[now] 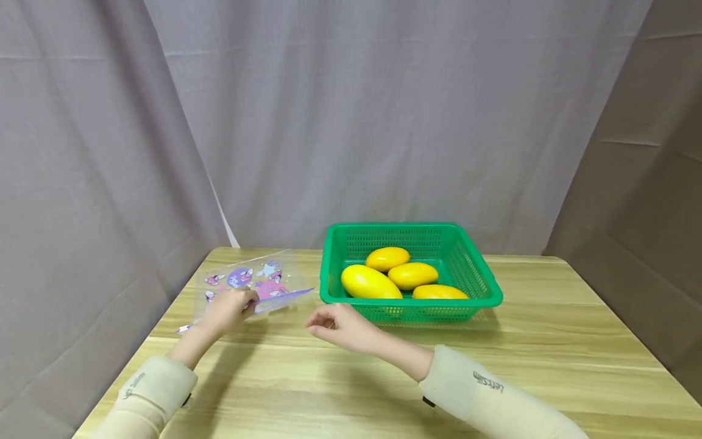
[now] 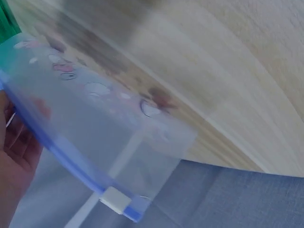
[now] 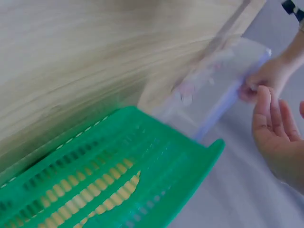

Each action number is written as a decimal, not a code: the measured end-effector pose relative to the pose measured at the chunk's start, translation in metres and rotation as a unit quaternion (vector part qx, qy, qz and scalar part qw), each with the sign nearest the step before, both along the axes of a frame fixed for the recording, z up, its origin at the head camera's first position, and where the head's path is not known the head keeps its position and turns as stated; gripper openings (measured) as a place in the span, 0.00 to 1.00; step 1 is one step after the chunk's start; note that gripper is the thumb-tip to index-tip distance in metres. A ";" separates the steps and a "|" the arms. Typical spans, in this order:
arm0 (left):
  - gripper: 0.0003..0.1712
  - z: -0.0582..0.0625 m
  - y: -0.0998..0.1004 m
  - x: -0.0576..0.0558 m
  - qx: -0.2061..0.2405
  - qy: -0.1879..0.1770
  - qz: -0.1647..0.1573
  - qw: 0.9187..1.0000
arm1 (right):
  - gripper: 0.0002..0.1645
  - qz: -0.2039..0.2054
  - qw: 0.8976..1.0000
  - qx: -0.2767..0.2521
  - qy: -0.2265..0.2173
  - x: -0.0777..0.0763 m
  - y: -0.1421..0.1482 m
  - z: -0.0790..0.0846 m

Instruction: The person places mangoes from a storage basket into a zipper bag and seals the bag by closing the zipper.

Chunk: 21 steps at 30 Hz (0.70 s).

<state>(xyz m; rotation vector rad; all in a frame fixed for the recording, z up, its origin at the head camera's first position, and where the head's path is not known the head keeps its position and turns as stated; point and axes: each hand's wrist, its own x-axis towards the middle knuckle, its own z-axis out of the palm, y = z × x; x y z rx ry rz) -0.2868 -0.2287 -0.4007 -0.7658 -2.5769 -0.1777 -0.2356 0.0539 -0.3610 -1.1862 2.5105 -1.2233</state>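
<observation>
My left hand grips a clear plastic zip bag by its purple top edge, at the left of the table. Pink, purple and blue cartoon prints cover the bag, and a white slider sits near one end of the purple strip in the left wrist view. My right hand, fingers loosely bent and holding nothing, hovers between the bag and the front left corner of a green basket. Several yellow mangoes, including a large one, lie in that basket.
The wooden table extends to the right of the basket and toward me. Grey curtains hang close behind the table and along its left side, with a darker one on the right.
</observation>
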 end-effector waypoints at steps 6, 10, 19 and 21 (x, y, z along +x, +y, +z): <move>0.09 0.012 -0.005 -0.005 0.001 0.062 0.043 0.997 | 0.09 0.013 0.999 0.029 -0.030 -0.011 -0.029 -0.002; 0.10 0.020 -0.002 -0.008 0.005 0.093 0.048 0.995 | 0.15 -0.030 0.989 -0.023 -0.145 -0.023 -0.042 -0.001; 0.09 0.031 0.014 -0.007 0.016 0.111 0.056 0.992 | 0.32 -0.138 0.896 -0.186 -0.378 -0.048 -0.074 -0.003; 0.09 0.033 0.018 -0.006 0.013 0.107 0.054 0.993 | 0.35 -0.145 0.881 -0.205 -0.402 -0.051 -0.079 -0.003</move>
